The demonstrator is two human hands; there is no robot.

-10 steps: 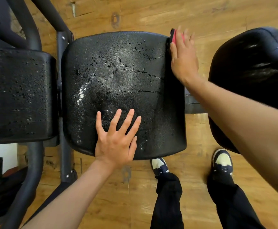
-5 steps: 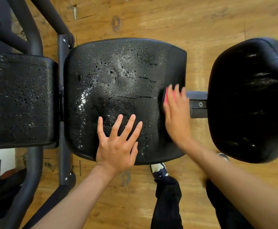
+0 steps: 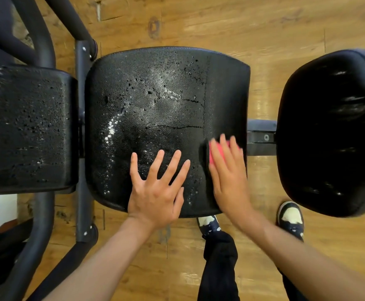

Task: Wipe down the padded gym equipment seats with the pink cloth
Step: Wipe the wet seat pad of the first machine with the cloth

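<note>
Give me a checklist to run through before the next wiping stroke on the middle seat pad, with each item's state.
1. Pink cloth under the right hand: ok, flat fingers press it down.
2. Cloth on the black padded middle seat: ok, near its right edge.
3. Left hand bracing the seat: ok, spread flat on the near edge.
4. Droplets left to wipe: not ok, the centre and left are spotted; the right strip looks clean.
5. Cloth dry enough: cannot tell.
</note>
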